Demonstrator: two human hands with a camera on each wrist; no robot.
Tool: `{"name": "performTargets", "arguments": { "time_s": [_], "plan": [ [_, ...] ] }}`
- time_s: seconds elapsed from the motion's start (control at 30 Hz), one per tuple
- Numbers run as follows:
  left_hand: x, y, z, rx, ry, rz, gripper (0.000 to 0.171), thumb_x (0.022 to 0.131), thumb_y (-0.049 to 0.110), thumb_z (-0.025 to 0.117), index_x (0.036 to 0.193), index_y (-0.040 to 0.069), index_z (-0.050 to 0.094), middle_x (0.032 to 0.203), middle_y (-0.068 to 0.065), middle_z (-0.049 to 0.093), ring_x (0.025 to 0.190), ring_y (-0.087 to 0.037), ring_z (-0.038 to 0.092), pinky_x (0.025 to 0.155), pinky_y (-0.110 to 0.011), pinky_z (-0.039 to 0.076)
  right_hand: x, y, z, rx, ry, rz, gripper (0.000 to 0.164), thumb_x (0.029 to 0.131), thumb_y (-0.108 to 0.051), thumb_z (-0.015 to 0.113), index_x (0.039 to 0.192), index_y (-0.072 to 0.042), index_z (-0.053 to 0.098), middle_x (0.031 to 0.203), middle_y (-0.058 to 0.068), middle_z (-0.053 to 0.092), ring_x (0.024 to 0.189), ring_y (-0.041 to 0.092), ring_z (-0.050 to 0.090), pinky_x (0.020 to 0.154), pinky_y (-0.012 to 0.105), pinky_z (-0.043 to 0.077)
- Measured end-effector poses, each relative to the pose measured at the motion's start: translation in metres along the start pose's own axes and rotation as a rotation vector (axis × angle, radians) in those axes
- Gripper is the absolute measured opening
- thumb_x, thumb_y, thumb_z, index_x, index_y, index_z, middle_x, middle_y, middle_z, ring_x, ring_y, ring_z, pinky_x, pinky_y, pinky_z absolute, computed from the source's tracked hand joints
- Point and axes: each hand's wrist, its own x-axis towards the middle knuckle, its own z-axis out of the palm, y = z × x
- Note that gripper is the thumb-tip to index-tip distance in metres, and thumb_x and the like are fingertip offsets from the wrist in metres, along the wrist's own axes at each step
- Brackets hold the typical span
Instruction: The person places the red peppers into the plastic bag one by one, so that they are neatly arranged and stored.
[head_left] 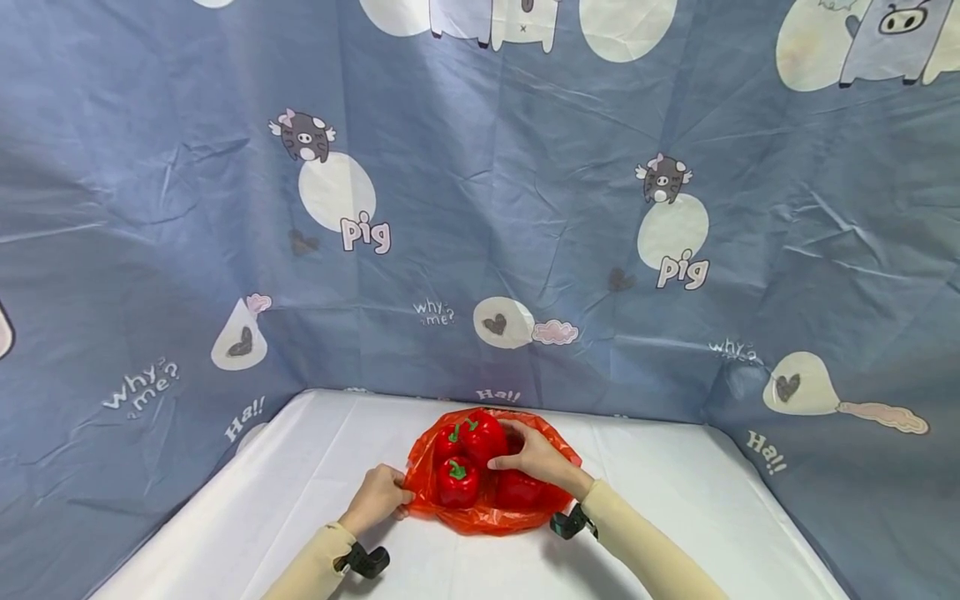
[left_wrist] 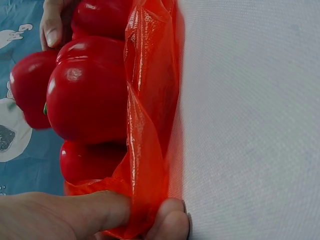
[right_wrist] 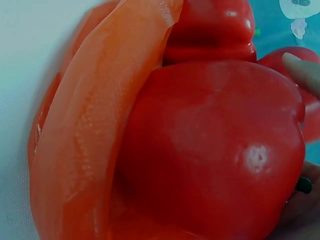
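Observation:
Several glossy red bell peppers lie in an opened, crinkled red plastic bag point(head_left: 491, 523). My left hand point(head_left: 379, 497) pinches the bag's left edge between thumb and fingers; the left wrist view shows the pinched plastic point(left_wrist: 145, 175) up close. Over the bag, my right hand point(head_left: 534, 457) grips a bell pepper point(head_left: 483, 439) from its right side, above the others. A front pepper point(head_left: 457, 490) has its green stem up, and another pepper point(head_left: 519, 490) sits under the right hand. In the right wrist view that nearer pepper point(right_wrist: 210, 145) hides part of the right hand.
The bag rests on a white-covered table point(head_left: 315, 467). Behind and at both sides hangs a blue curtain point(head_left: 480, 250) printed with pigs and lettering. Each wrist carries a dark strapped-on camera, such as the left one point(head_left: 367, 561).

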Motion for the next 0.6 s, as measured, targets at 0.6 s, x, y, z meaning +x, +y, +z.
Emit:
{"name": "performTargets", "arguments": {
  "time_s": [0.6],
  "plan": [
    [0.0005, 0.0013, -0.0001, 0.004, 0.002, 0.000, 0.004, 0.076, -0.009, 0.067, 0.079, -0.011, 0.068, 0.058, -0.010, 0.065, 0.042, -0.009, 0.059, 0.047, -0.030, 0.058, 0.0013, -0.0044, -0.0005, -0.147, 0.016, -0.044, 0.067, 0.076, -0.026, 0.082, 0.133, -0.007, 0.051, 0.119, 0.007, 0.065, 0.107, 0.020, 0.062, 0.095, 0.041, 0.054]
  ]
}}
